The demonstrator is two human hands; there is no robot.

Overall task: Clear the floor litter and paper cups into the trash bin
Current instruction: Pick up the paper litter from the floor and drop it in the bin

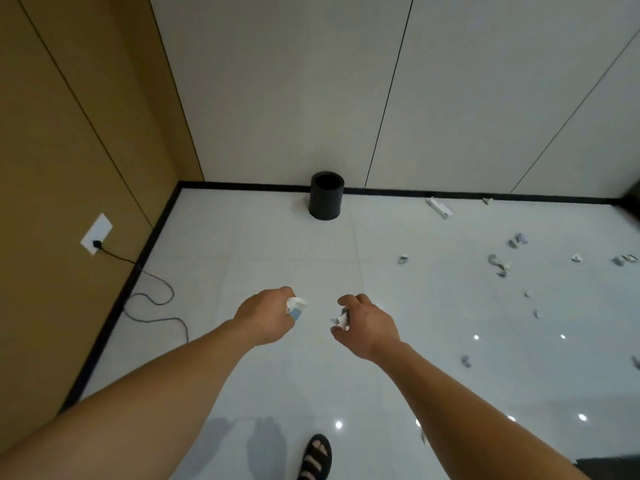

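A black round trash bin point(326, 195) stands open-topped against the far wall's baseboard. My left hand point(265, 315) grips a crumpled white and blue paper scrap point(296, 306) in front of me, well short of the bin. My right hand point(367, 327) holds a crumpled white paper scrap point(341, 319) in curled fingers. Both hands hover above the white tiled floor. Several crumpled litter pieces point(498, 265) lie scattered over the floor to the right. A flattened white paper piece point(440, 207) lies near the baseboard, right of the bin.
A brown wall on the left carries a white socket point(96, 233) with a black cable point(152, 299) looping over the floor. A black baseboard point(242, 186) edges the room. My sandalled foot point(315, 457) is at the bottom centre. A dark object point(632, 195) sits at the far right.
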